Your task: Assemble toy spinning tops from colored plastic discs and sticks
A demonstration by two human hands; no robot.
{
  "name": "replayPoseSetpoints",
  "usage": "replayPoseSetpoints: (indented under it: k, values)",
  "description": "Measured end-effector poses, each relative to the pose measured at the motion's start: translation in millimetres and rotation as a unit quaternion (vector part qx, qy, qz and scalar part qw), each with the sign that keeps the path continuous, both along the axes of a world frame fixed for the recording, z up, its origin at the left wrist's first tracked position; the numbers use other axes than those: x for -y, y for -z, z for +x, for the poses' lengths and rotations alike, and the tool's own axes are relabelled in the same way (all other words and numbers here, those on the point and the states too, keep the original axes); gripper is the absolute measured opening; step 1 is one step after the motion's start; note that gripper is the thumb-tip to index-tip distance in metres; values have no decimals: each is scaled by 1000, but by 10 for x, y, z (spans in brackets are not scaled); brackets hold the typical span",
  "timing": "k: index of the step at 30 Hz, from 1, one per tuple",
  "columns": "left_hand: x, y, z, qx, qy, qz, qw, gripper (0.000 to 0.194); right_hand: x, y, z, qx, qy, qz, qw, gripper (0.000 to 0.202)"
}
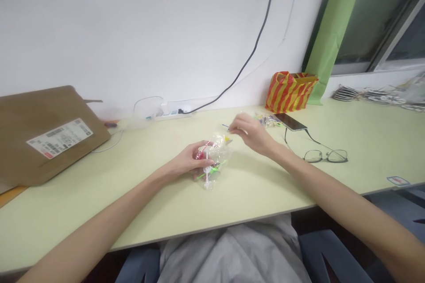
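My left hand is closed on a clear plastic bag low over the table. Through the crinkled film show small white, green, red and yellow plastic pieces; their exact kind is unclear. Above and right of the bag is my right hand, its fingers pinched together. A thin blue piece shows right by those fingertips. Whether it is in the pinch or lies on the table behind, I cannot tell. The right hand is apart from the bag.
The pale green table meets a white wall. A cardboard parcel stands left; a power strip lies behind. On the right are a striped bag, a phone, eyeglasses and a packet of small pieces.
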State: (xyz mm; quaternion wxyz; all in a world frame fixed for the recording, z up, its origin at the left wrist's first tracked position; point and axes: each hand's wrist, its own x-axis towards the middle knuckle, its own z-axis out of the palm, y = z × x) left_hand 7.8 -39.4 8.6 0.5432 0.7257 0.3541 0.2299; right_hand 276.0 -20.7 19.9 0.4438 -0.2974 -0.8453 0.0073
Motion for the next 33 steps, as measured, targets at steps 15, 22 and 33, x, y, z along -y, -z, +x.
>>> replayPoseSetpoints:
  k: [15,22,33]
  values:
    - [56,21,32,15,26,17,999,58,211,185,-413,-198,-217,-340,893,25]
    - [-1,52,36,39,2,-15,999,61,67,218,-336,-79,-175,-268,944,37]
    - [-162,35,-56,120,-139,100,978,59,-605,599,84,208,174,-130,954,31]
